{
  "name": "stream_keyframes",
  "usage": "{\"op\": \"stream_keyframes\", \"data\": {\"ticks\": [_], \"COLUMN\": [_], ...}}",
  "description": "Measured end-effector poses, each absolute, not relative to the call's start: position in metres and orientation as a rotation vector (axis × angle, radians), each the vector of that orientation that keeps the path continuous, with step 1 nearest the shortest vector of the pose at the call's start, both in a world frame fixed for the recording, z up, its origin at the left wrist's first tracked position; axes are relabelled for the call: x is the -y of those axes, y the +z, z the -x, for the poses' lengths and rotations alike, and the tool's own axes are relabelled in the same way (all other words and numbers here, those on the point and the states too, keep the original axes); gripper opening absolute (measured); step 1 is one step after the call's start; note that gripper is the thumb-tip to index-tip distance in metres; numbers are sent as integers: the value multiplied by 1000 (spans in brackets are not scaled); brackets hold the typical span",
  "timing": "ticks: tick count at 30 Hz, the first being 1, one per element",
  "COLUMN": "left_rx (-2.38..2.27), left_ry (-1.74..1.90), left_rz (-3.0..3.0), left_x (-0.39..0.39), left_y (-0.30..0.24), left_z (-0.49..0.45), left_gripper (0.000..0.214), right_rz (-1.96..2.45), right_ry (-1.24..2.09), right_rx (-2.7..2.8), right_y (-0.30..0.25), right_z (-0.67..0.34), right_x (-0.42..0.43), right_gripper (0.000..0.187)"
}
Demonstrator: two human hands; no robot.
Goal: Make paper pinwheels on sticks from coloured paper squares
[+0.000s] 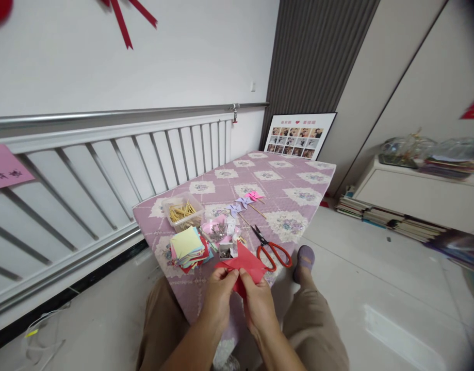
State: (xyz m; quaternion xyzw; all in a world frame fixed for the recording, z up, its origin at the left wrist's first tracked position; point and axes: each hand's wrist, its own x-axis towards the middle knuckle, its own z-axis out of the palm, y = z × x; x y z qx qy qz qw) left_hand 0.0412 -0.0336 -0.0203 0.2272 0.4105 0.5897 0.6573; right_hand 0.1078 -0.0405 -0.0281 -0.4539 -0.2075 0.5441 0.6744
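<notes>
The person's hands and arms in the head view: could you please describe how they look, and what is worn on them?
The left hand and right hand are bare, without gloves. The left forearm and right forearm taper toward the wrists; no sleeve, watch or bracelet shows on them.

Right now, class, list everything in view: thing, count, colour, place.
red paper: one, red, both hands
scissors: one, red-handled, right of paper
pinwheels: three, two lavender, one pink, mid-table
paper squares: many, mixed colours, near left
clear box: one, transparent, behind squares
sticks: many, yellowish, inside box
pink dish: one, pink, beside squares
table: one, purple floral, centre
radiator: one, white, left wall
photo board: one, white, behind table
cabinet: one, white, far right
shoe: one, purple, on floor
trouser legs: two, brown, flanking table
left hand: one, bare, on paper
right hand: one, bare, on paper
</notes>
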Motion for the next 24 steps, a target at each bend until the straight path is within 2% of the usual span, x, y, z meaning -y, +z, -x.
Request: {"op": "stream_keyframes", "data": {"ticks": [10, 24], "left_rx": [-965, -1088], "left_ry": [1366, 1345], "left_rz": [-578, -676], "left_x": [33, 26], "left_y": [-23, -29], "left_z": [-41, -42], "left_gripper": [24, 27], "right_rz": [952, 896], "right_ry": [1273, 1330], "right_rx": [455, 454], "right_y": [-27, -27], "right_z": [-107, -106], "right_x": [44, 44], "right_gripper": [23, 25]}}
